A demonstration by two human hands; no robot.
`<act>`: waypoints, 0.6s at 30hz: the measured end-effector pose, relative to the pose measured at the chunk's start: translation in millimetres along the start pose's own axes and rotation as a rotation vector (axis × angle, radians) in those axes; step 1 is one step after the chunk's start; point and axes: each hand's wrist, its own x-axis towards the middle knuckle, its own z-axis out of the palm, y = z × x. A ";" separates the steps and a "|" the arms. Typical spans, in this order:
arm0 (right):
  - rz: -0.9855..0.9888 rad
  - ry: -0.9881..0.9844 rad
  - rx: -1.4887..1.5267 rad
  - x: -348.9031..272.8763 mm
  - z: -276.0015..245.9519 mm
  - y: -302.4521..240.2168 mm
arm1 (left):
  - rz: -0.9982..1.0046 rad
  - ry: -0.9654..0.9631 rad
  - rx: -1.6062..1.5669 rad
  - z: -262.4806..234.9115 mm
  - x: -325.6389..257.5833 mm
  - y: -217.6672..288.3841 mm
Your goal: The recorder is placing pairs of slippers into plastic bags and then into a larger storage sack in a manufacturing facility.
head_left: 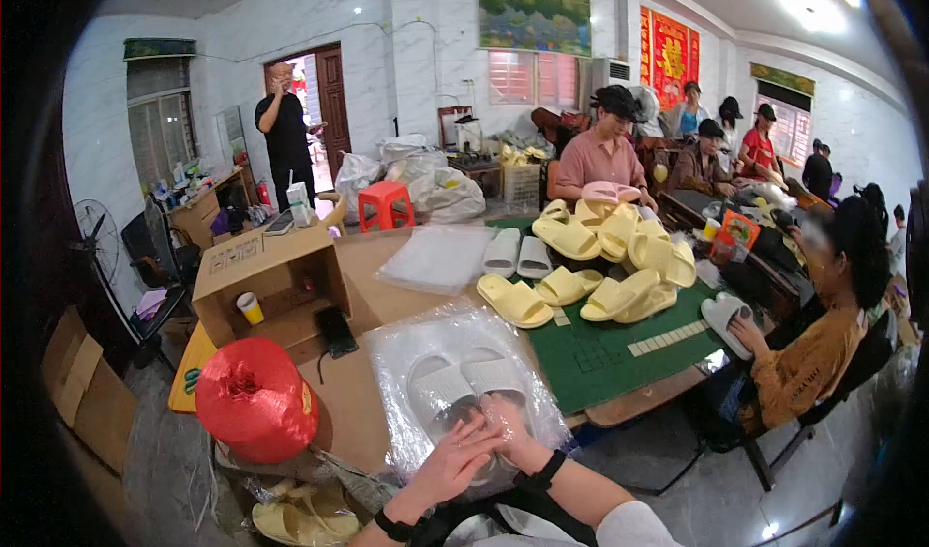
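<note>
A pair of light grey slide slippers [437, 380] lies toe-away with a clear plastic bag [392, 353] spread around and beneath them on the brown table. My left hand [455, 462] reaches over the near part of the pair, fingers stretched out and overlapping the other hand. Resting across the slippers, my right hand [511, 431] has its fingers laid fairly flat, some of them hidden behind the left ones. Whether the plastic lies over the slippers or only under them is hard to tell. Dark bands circle both my wrists.
A red roll of plastic twine [254, 402] stands left, beside a cardboard box [276, 286] and a black phone [336, 332]. Yellow slippers [571, 237] pile on a green mat [590, 378]. Flat plastic bags [435, 257] are stacked ahead. A co-worker [808, 353] at right holds a grey slipper [728, 320].
</note>
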 end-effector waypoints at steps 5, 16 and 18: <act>-0.432 -0.167 -0.693 45.8 6.5 -47.7 | -0.021 -0.012 -0.045 -12.0 -17.5 -12.6; 0.006 0.067 -0.473 52.9 17.1 -71.9 | -0.112 0.227 0.075 -22.4 -54.0 -44.3; -0.027 0.042 -0.367 27.4 1.1 -94.5 | -0.318 0.264 0.361 -19.0 -65.7 -29.4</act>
